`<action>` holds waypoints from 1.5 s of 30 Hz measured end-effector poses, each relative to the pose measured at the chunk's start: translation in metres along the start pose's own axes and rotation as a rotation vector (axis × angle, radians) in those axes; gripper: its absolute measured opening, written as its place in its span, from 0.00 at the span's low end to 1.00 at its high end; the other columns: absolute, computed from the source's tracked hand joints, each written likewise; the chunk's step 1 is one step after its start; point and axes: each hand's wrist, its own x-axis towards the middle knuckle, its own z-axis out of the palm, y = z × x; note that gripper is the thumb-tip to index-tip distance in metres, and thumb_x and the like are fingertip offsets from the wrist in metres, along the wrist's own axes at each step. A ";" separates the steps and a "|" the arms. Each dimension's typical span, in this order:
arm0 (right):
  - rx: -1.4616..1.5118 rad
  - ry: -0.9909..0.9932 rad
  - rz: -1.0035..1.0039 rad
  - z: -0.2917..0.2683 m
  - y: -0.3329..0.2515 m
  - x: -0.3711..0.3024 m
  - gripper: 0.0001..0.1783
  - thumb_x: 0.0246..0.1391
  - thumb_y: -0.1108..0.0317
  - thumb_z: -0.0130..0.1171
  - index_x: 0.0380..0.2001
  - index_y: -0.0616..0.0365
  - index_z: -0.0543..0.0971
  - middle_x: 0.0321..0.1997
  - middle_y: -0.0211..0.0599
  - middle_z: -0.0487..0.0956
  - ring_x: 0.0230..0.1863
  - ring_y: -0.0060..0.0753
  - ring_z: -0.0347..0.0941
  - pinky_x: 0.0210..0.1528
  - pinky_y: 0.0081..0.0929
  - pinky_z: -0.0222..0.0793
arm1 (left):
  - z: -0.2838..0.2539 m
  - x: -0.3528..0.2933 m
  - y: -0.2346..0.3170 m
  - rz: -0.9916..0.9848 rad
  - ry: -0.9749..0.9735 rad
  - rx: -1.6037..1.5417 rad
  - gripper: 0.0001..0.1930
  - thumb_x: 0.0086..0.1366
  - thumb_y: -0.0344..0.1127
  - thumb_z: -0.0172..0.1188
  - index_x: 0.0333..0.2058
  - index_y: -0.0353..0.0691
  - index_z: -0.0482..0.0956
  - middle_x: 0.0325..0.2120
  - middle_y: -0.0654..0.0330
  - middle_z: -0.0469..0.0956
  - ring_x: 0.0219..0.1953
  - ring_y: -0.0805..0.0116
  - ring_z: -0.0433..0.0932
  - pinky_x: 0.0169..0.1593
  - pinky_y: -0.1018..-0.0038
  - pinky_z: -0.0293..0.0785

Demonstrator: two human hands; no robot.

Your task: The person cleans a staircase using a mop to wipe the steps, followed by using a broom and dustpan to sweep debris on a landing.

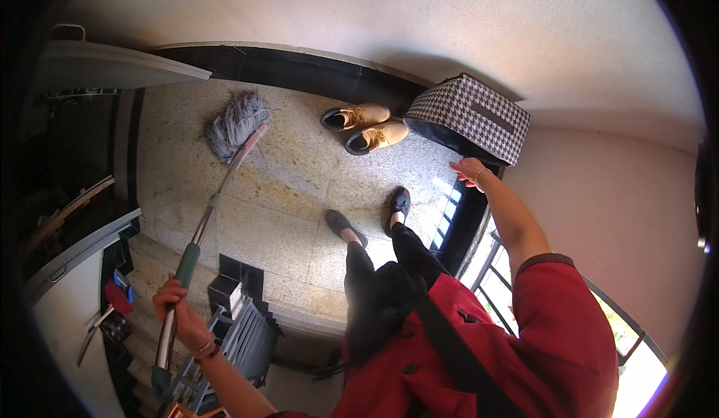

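My left hand is wrapped round the metal handle of a mop, just below its green grip sleeve. The handle slants away to the far left, where its grey string head lies on the speckled floor. My right arm stretches out to the right, and my right hand is closed at the near lower edge of a houndstooth storage box. The contact of its fingertips with the box is partly hidden. Left of the box stands a pair of tan lace-up boots, toes toward it.
Pale walls with a black skirting bound the far side. An open grey door stands at the left. Stairs and a grey metal railing drop away at lower left, near a red brush. A barred window is at right.
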 end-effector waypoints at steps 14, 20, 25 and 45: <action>2.044 0.397 -0.266 -0.026 0.027 0.033 0.11 0.56 0.60 0.58 0.38 0.54 0.75 0.37 0.36 0.80 0.41 0.35 0.77 0.39 0.34 0.75 | 0.011 0.007 0.005 0.018 -0.013 -0.017 0.09 0.49 0.18 0.43 0.27 0.41 0.63 0.27 0.61 0.67 0.41 0.64 0.69 0.65 0.50 0.51; 2.063 0.497 -0.336 -0.058 -0.010 0.018 0.11 0.53 0.71 0.61 0.40 0.53 0.72 0.35 0.36 0.80 0.36 0.34 0.78 0.38 0.31 0.78 | 0.010 0.001 0.001 -0.004 0.018 0.025 0.09 0.49 0.18 0.42 0.27 0.41 0.64 0.27 0.61 0.67 0.41 0.64 0.69 0.65 0.51 0.52; 2.003 0.426 -0.335 -0.045 -0.002 0.023 0.11 0.56 0.67 0.58 0.42 0.53 0.72 0.39 0.38 0.79 0.40 0.37 0.77 0.42 0.33 0.77 | 0.012 0.009 0.001 0.021 -0.017 -0.001 0.09 0.48 0.19 0.42 0.27 0.41 0.64 0.28 0.61 0.67 0.42 0.64 0.68 0.65 0.51 0.52; 1.288 -0.435 -0.213 0.045 -0.091 -0.149 0.17 0.58 0.58 0.54 0.45 0.59 0.71 0.32 0.42 0.78 0.29 0.29 0.76 0.28 0.22 0.74 | 0.047 0.043 0.013 0.136 -0.132 0.035 0.06 0.52 0.20 0.50 0.25 0.39 0.66 0.24 0.60 0.71 0.33 0.66 0.71 0.58 0.58 0.62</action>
